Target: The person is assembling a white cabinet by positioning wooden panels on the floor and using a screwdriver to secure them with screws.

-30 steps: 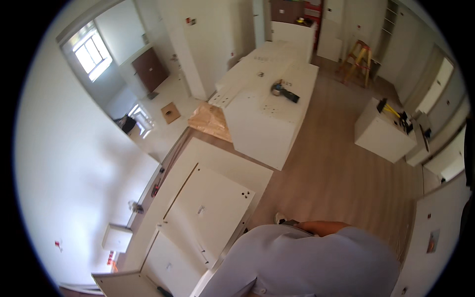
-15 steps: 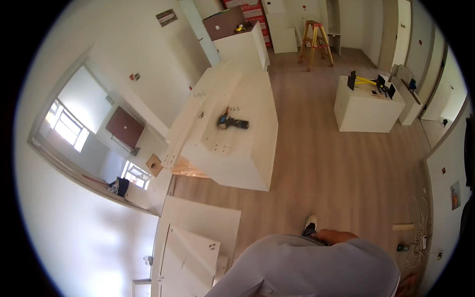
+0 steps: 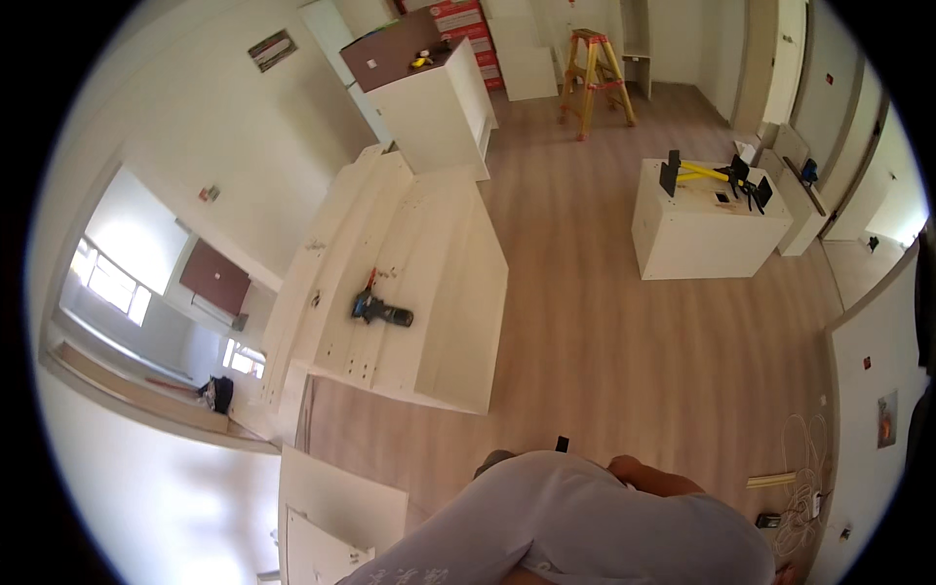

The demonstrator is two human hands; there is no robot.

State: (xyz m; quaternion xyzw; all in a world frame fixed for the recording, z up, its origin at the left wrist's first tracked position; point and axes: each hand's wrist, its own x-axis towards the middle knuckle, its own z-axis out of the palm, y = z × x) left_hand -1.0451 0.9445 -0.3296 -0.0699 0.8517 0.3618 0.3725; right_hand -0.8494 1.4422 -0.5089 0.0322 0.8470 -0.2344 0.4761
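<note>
Head view: person's torso in a grey shirt [image 3: 585,526] fills the lower edge. One bare forearm [image 3: 653,478] lies across the top of the shirt; neither of the hands can be made out, so whether they are apart, together or holding anything cannot be told.

Work piece: a large white flat-pack cabinet carcass [image 3: 409,283] lies on its back on the light wood-plank floor [image 3: 604,331], well ahead and to the left. Side panels stand up along both long edges; rows of drilled holes show in the panels. A dark blue-black cordless drill [image 3: 382,312] rests inside on the back panel, untouched, with a small red-handled tool [image 3: 369,283] just beside it.

Other items: a white cabinet box used as a bench [image 3: 702,229] to the right carries yellow-handled clamps [image 3: 707,174]. An orange stepladder [image 3: 595,73] stands at the far end. A finished upright white cabinet with a brown top [image 3: 429,97] stands behind the carcass. Loose white panels [image 3: 331,507] lie at lower left; a coil of white cable [image 3: 804,478] lies at lower right.

Progress, judged: carcass partly assembled, sides on, front open. Person stands well apart from drill and carcass; fastening work appears left to do.
</note>
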